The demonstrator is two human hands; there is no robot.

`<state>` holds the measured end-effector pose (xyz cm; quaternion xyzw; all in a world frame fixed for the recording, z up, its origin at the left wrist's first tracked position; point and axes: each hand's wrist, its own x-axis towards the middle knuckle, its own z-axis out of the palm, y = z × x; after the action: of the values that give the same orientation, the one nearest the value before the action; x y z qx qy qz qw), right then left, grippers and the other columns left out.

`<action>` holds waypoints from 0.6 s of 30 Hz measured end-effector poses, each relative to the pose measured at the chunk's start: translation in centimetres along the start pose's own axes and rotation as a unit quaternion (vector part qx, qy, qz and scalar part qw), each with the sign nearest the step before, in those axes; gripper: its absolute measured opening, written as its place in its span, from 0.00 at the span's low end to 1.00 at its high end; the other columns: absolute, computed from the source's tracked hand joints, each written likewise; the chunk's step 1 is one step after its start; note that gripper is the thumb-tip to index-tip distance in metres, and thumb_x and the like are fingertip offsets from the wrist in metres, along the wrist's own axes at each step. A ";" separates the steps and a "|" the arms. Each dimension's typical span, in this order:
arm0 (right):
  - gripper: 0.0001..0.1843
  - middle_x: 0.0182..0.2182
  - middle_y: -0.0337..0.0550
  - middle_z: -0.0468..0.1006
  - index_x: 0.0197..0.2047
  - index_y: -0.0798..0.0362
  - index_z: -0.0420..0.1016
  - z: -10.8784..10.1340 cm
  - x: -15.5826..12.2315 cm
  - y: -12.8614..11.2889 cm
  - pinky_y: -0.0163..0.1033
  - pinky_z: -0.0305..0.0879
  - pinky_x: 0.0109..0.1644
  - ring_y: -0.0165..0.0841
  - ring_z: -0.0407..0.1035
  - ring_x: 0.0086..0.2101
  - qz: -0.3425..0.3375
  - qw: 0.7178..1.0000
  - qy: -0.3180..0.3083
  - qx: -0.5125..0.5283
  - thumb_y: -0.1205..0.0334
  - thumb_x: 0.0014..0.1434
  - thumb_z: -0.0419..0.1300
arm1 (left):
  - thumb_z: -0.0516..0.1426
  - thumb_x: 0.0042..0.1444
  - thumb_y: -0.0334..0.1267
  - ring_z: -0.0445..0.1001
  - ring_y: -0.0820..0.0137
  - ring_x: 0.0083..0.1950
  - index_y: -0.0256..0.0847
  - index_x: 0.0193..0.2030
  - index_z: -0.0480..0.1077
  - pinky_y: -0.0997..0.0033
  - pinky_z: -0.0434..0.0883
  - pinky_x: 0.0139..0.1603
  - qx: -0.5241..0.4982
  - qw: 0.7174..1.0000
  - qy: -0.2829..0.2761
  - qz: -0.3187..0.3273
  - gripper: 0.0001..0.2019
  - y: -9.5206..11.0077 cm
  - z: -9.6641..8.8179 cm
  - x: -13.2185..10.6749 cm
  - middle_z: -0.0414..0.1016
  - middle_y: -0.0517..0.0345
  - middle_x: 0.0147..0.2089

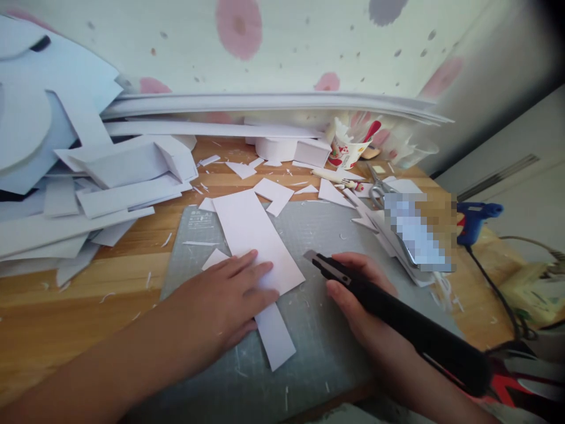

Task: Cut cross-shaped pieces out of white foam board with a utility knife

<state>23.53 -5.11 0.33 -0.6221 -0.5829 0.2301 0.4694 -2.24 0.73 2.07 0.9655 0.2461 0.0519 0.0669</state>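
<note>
My left hand (225, 297) lies flat, fingers spread, pressing the near end of a long white foam-board strip (251, 232) on a grey cutting mat (318, 335). A narrower white strip (274, 335) sticks out from under that hand toward me. My right hand (357, 300) is wrapped around a black utility knife (392, 309), whose blade tip points up-left and sits just right of the white strip's near corner.
Stacks of white board offcuts (88, 182) crowd the left and back of the wooden table (66, 312). A patterned cup (346, 150) with tools, scissors (377, 188) and a blue glue gun (474, 218) with a black cord stand at the right. Scraps litter the mat.
</note>
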 end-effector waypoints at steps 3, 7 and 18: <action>0.14 0.40 0.41 0.81 0.48 0.43 0.73 -0.2 0.1 -0.1 0.38 0.76 0.34 0.35 0.78 0.33 0.028 0.998 -0.032 0.055 0.58 0.59 0.65 | 0.58 0.61 0.37 0.74 0.51 0.61 0.47 0.50 0.77 0.48 0.75 0.58 0.012 0.999 0.020 0.023 0.12 -0.1 -0.6 0.2 0.77 0.51 0.60; 0.17 0.34 0.40 0.81 0.49 0.42 0.74 0.2 0.3 -0.1 0.37 0.76 0.31 0.35 0.77 0.30 0.012 0.997 -0.022 0.073 0.57 0.56 0.67 | 0.54 0.63 0.37 0.78 0.54 0.53 0.44 0.49 0.77 0.52 0.78 0.51 0.042 0.997 0.068 0.016 0.12 -0.5 -0.5 0.2 0.80 0.48 0.53; 0.19 0.38 0.38 0.84 0.51 0.39 0.72 0.0 0.2 -0.4 0.41 0.79 0.36 0.38 0.80 0.33 -0.040 0.997 -0.056 -0.028 0.64 0.57 0.64 | 0.54 0.62 0.37 0.68 0.59 0.66 0.51 0.59 0.72 0.60 0.71 0.62 0.039 0.997 0.061 0.027 0.19 -1.3 0.9 -0.6 0.71 0.57 0.66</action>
<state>23.36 -4.99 0.75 -0.5975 -0.6385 0.2293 0.4275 -3.21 1.47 0.94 0.9689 0.2249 0.1026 0.0131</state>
